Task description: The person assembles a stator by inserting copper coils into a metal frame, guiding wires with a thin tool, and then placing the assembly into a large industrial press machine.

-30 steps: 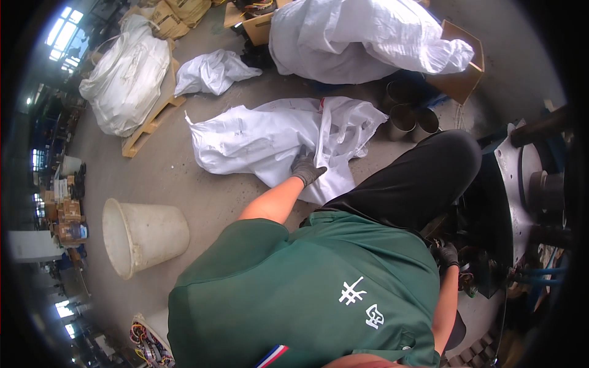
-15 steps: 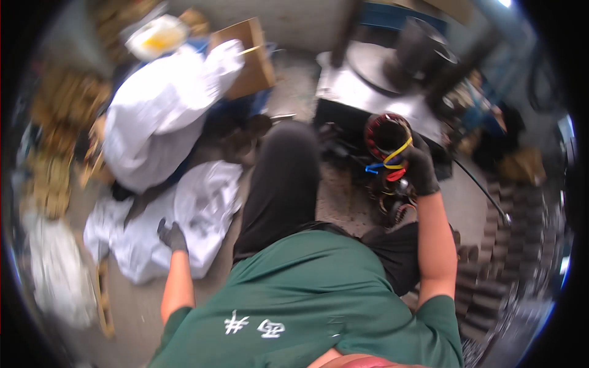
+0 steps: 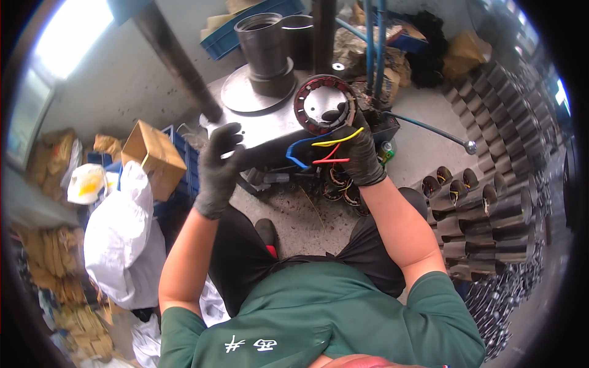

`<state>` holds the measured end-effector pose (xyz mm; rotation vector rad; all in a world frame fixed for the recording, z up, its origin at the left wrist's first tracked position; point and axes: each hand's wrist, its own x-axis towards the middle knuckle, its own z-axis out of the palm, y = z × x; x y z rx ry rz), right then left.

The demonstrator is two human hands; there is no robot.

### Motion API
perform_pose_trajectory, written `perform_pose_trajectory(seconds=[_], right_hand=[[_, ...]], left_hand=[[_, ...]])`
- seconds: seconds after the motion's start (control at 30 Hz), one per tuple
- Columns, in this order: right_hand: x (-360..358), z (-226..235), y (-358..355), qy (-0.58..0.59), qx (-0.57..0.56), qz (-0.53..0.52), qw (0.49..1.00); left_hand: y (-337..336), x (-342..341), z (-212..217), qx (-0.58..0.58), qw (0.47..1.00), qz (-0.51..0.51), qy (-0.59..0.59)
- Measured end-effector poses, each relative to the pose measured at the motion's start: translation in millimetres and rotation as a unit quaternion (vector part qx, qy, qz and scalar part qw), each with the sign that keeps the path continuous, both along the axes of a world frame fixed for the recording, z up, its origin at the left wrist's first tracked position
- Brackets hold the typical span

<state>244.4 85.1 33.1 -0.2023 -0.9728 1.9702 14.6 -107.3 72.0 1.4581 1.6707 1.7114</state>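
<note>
My right hand [image 3: 363, 156], in a dark glove, grips a motor stator [image 3: 299, 109], a ring with dark red windings. Yellow, red and blue lead wires [image 3: 299, 156] hang from its near side. Through the ring's opening the bright press table [image 3: 264, 127] shows. My left hand [image 3: 216, 175], gloved too, is raised at the table's near left edge, fingers apart and holding nothing. On the table, a grey metal cylinder [image 3: 261, 43] stands on a round plate [image 3: 234, 92], beyond both hands.
Dark posts [image 3: 178, 61] rise beside the table. A ball-ended lever [image 3: 429, 130] sticks out at right, above stacked metal tubes [image 3: 469, 230]. More stators [image 3: 353, 197] lie below my right hand. At left are a white sack [image 3: 116, 251], a cardboard box [image 3: 144, 153] and a blue crate [image 3: 178, 175].
My view has swung right toward the press table. My left hand has come up from the white sack on the floor to the table's edge. The stator remains in my right hand.
</note>
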Motion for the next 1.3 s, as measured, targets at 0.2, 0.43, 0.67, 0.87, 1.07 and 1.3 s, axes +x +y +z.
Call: perform_pose_trajectory(seconds=[0.2,0.43,0.67,0.87,1.07,1.3], right_hand=[[10.1,5.1,-2.6,-0.065,0.02,-0.092,0.993],[10.7,-0.1,-3.0,-0.016,-0.073,0.003,0.997],[3.0,-15.2,0.5,0.114,-0.27,0.184,0.938],[-5.1,-33.4,-1.1,0.118,-0.235,0.194,0.945],[-13.3,-51.4,-4.6,0.009,-0.098,0.135,0.986],[-14.5,-67.1,-12.7,-0.008,-0.111,0.123,0.986]], left_hand=[[103.6,63.3,-22.3,-0.049,0.952,-0.209,-0.22],[114.5,70.9,-48.1,0.043,0.943,-0.223,-0.244],[113.6,49.4,-46.2,0.001,0.87,-0.26,-0.418],[116.7,46.6,-47.6,-0.008,0.879,-0.195,-0.436],[117.9,44.2,-58.0,0.01,0.944,-0.074,-0.321],[117.6,46.0,-64.4,0.004,0.947,-0.015,-0.322]])
